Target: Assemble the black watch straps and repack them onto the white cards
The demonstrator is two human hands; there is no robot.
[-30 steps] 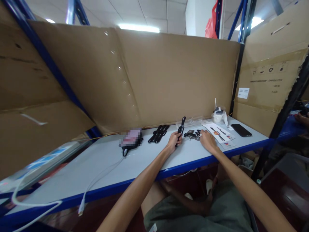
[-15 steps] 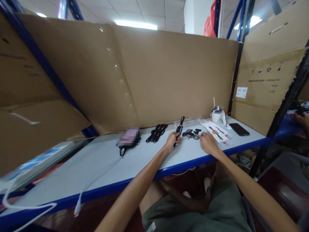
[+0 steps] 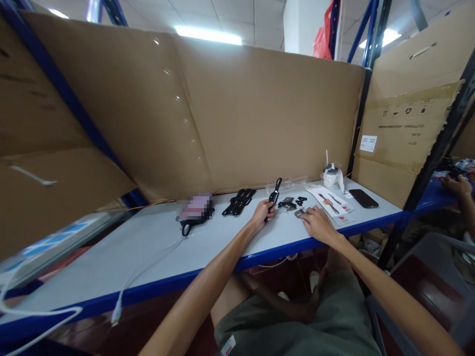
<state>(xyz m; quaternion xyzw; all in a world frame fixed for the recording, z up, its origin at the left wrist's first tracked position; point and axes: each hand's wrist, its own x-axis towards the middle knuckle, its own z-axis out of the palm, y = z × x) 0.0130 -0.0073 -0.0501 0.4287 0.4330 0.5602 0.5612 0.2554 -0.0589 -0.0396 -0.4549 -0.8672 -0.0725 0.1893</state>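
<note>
My left hand [image 3: 261, 212] is closed round a black strap-like piece [image 3: 275, 191] and holds it upright on the white table [image 3: 156, 257]. My right hand [image 3: 314, 222] rests on the table a little to the right, fingers bent over a small grey part [image 3: 299, 213]; whether it grips the part I cannot tell. Several small black parts [image 3: 293, 202] lie just beyond the two hands. A bundle of black straps [image 3: 238, 201] lies to the left of my left hand.
Printed sheets [image 3: 330, 202], a white tape roll [image 3: 331, 174] and a black phone [image 3: 363, 198] lie at the right. A blurred pouch [image 3: 195, 211] and a white cable [image 3: 144, 277] sit at the left. Cardboard walls stand behind. Another person's hand [image 3: 457, 185] shows at far right.
My right hand has drawn back a little toward the table's front edge, away from the small black parts. My left hand still holds the black piece upright.
</note>
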